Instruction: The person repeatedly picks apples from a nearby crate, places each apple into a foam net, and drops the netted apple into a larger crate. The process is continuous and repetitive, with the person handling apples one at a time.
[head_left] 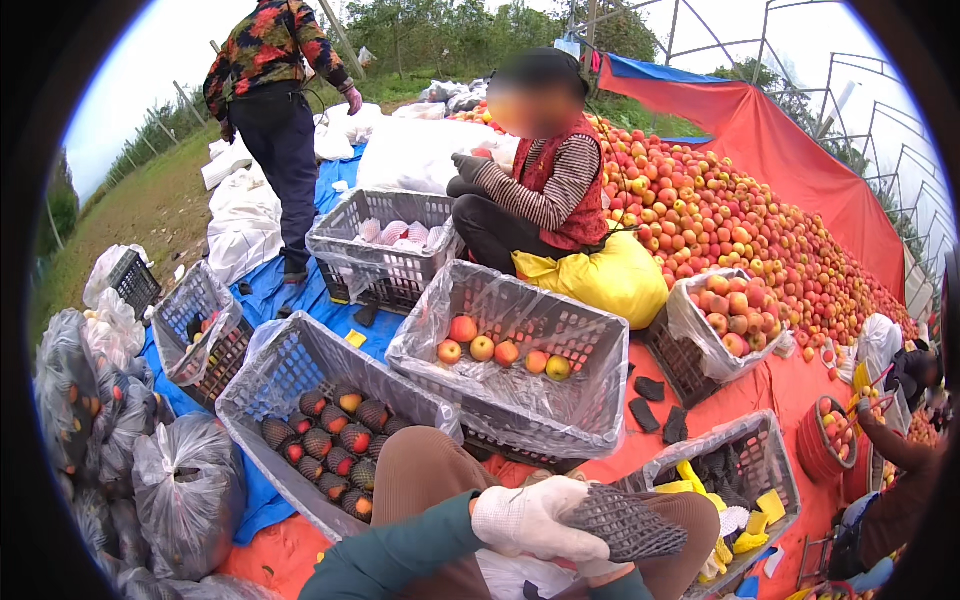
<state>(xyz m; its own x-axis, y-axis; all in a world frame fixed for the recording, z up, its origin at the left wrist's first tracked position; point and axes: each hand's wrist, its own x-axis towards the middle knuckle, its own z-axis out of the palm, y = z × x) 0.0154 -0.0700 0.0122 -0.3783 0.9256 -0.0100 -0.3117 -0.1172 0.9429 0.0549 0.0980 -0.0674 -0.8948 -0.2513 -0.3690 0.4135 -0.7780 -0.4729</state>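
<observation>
My left hand (537,517), in a white glove, is closed on a black foam net sleeve (625,522) above my lap. The net lies flattened and reaches out to the right, over my knee. My right hand (598,568) is just below, mostly hidden behind the left hand and the net, so its fingers do not show. To the left of my knee, a lined grey crate (265,467) holds rows of apples (355,437) in black nets. Beside my right knee, another crate (778,452) contains black nets (722,470) and yellow foam pieces (770,505).
Ahead is a lined crate (600,395) with several bare apples (482,348). Beyond it a person (560,190) sits on a yellow sack (605,280) beside a large apple heap (720,220). Another person (275,110) stands at far left. Filled plastic bags (187,480) line the left side.
</observation>
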